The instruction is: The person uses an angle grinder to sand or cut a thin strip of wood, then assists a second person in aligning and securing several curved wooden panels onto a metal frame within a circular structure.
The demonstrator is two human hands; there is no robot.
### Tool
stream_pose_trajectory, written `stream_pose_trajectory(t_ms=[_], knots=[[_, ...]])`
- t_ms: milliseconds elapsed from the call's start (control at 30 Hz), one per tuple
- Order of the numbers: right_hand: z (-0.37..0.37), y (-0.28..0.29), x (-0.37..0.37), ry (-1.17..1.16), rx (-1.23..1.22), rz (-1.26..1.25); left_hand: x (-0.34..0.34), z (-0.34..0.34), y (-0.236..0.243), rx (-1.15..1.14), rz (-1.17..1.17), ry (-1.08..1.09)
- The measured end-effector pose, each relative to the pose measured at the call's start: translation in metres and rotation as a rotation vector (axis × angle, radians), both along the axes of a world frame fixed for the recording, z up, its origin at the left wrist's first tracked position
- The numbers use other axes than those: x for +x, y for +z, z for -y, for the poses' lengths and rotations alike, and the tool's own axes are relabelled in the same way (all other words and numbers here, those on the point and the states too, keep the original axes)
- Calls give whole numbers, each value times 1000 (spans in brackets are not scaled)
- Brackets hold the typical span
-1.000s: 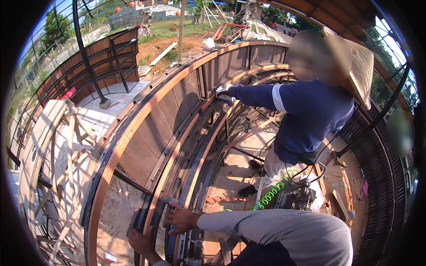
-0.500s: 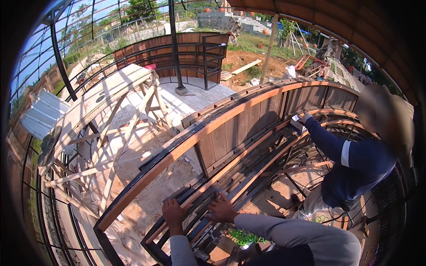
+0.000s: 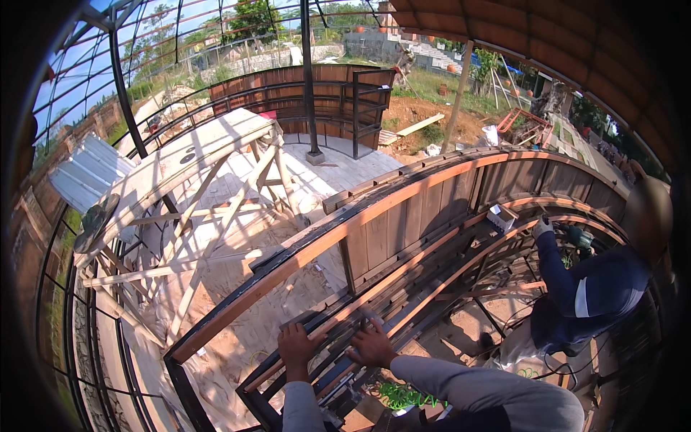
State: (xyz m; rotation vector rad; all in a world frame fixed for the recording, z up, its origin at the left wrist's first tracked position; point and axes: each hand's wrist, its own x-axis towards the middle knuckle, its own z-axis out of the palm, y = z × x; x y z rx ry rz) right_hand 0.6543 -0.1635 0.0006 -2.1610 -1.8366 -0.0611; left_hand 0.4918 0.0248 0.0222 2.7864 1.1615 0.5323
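Observation:
My left hand (image 3: 296, 350) is closed over the end of a dark wooden board (image 3: 305, 317), beside the lower reddish wooden rail of a curved bench. To its right, my right hand (image 3: 373, 345) has bent fingers at a small greyish piece (image 3: 369, 315) among the dark slats. What exactly lies under those fingers is hidden. Both hands rest low over the curved bench frame (image 3: 253, 392), which is black metal edged with wood. Behind them rises the bench's back of upright brown planks (image 3: 403, 227).
At right, a co-worker (image 3: 597, 295) in dark blue reaches toward the bench, near a teal power tool (image 3: 578, 236). A small white box (image 3: 502, 218) sits on the slats. Green coiled hose (image 3: 403, 396) lies below my right arm. A timber trestle (image 3: 216, 151) stands at left.
The view has shifted, so the scene sits farther right and lower. The co-worker's hand has come away from the white box, and the teal tool now shows. My hands keep their places on the bench.

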Motion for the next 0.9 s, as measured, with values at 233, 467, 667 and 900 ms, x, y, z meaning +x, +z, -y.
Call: stream_pose_trajectory(t_ms=[233,467,667,900], knots=[[1,4,0,-12,-23,-3,1,0,5,13,21,-26],[1,4,1,-7,-27,22,0,0,1,57,24,-22],[1,11,1,-5,-77,-7,0,-1,-1,103,32,-40],[0,15,2,6,-93,7,0,-1,-2,114,37,-31]])
